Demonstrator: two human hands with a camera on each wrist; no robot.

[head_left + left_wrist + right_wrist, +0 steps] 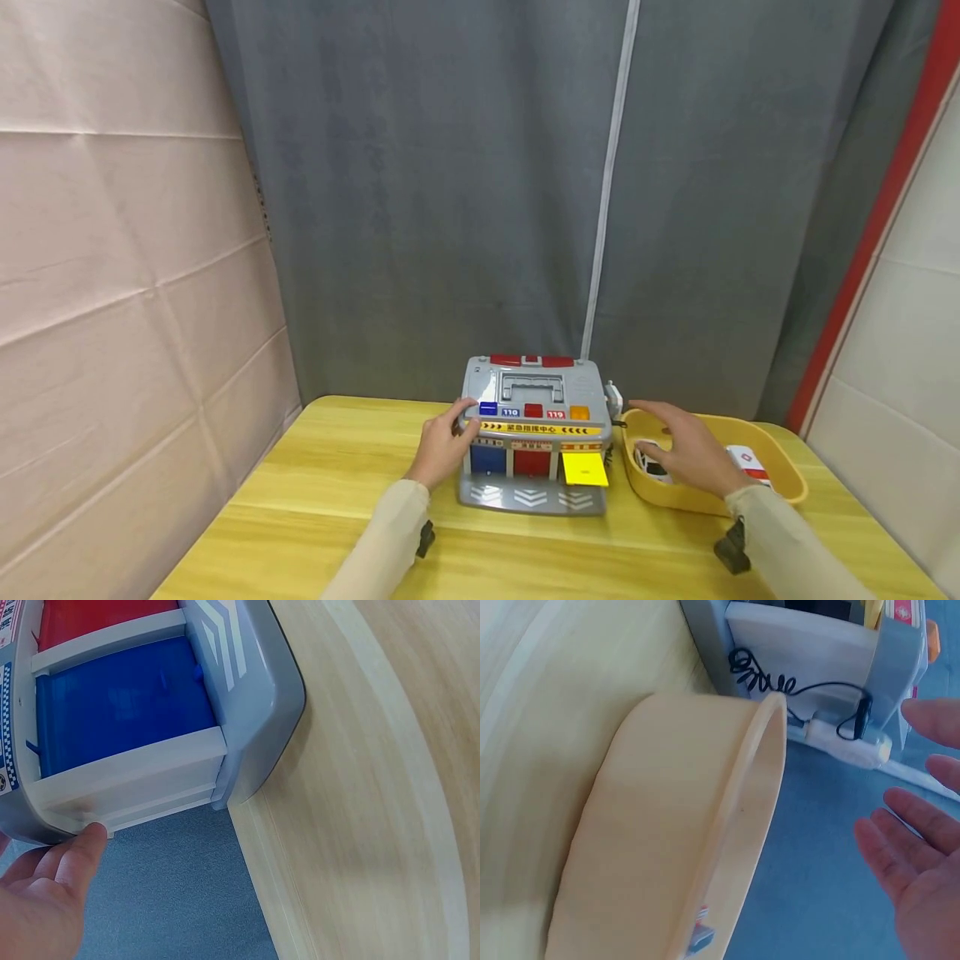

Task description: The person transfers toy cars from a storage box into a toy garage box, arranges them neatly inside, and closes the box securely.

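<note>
A grey toy emergency station [536, 429] stands near the table's back edge, with blue and red garage doors below its roof. Its third bay has a yellow flap [585, 469] that sticks out forward. My left hand [441, 446] holds the roof's left front corner between thumb and fingers; in the left wrist view the blue door [127, 701] is beside it. My right hand [693, 450] hovers over a yellow basket [791, 483], fingers spread and holding nothing. Near its fingertips, a white handset [847, 742] with a black coiled cord hangs on the station's right side.
Inside the basket lie a black-and-white toy car [652, 462] and a white-and-red toy vehicle [750, 462], partly hidden by my right hand. A grey curtain [450, 208] hangs behind the wooden table [337, 475]. Pale walls flank both sides.
</note>
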